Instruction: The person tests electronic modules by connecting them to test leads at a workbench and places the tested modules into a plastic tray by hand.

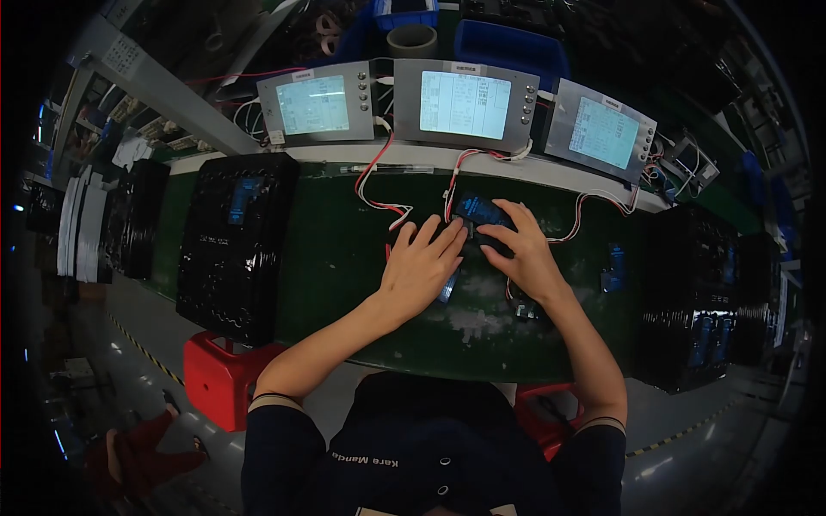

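Note:
Both hands meet over the green table, below the middle screen. My right hand (523, 254) has its thumb and fingers closed round a dark blue flat device (479, 209). Beside it, my left hand (423, 262) reaches the device's lower left corner with its fingertips; whether it grips anything there is hidden. Another dark blue piece (447, 287) lies partly under my left hand. Red and white wires (451, 191) run from the middle screen (465, 103) down to the device. A small part with wires (526, 308) lies below my right hand.
Screens stand at the back left (314, 105) and back right (605, 129). Black wrapped blocks lie left (228, 249) and right (688, 301). A small blue piece (613, 268) lies at right. Red stools (219, 383) stand below the table edge; a person (142, 447) is at lower left.

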`<state>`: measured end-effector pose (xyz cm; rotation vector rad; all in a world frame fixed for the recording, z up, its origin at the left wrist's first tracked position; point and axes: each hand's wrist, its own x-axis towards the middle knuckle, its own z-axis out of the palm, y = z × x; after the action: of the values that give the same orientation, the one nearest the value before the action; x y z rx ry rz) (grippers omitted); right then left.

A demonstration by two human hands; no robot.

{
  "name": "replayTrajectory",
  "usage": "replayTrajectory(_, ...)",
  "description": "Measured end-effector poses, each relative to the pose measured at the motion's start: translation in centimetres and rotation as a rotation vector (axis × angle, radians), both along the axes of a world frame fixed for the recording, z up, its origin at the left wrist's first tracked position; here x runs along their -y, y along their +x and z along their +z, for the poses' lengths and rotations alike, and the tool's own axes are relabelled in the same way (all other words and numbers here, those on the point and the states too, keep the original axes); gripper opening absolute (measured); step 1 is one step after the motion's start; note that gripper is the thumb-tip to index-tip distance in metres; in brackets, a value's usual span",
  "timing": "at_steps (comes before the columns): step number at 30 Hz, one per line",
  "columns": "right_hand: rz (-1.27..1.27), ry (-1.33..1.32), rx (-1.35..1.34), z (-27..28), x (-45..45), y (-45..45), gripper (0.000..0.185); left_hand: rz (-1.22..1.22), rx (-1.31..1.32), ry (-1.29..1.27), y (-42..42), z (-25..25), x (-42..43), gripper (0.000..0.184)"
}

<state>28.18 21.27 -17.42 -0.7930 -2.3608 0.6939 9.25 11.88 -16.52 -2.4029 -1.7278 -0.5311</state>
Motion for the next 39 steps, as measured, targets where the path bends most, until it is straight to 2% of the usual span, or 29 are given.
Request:
replayTrajectory(5, 0.009, 0.05, 0.005, -0.2, 0.1, -0.3, 0.03, -0.003, -0.028, -0.016, 0.0, 0.0, 0.1, 0.041)
replayTrajectory(24, 0.001, 0.047, 0.008, -0.3, 0.2, -0.2, 0.031, -0.019, -0.002, -0.029, -0.1, 0.0, 0.0, 0.045)
replayTrajectory(31, 0.005, 0.088, 0.004, -0.3, 0.1, -0.2, 0.029, 0.0, -0.185, -0.096, 1.3, 0.4, 0.1, 0.056)
replayTrajectory(36, 0.009, 0.063, 0.021, -0.1, 0.1, -0.2, 0.051, -0.002, -0.515, -0.078, 1.7, 1.0, 0.2, 0.057)
replayTrajectory(39, 0.0, 0.047, 0.014, 0.0, 0.2, -0.3, 0.059, -0.003, -0.531, -0.083, 1.7, 1.0, 0.2, 0.056)
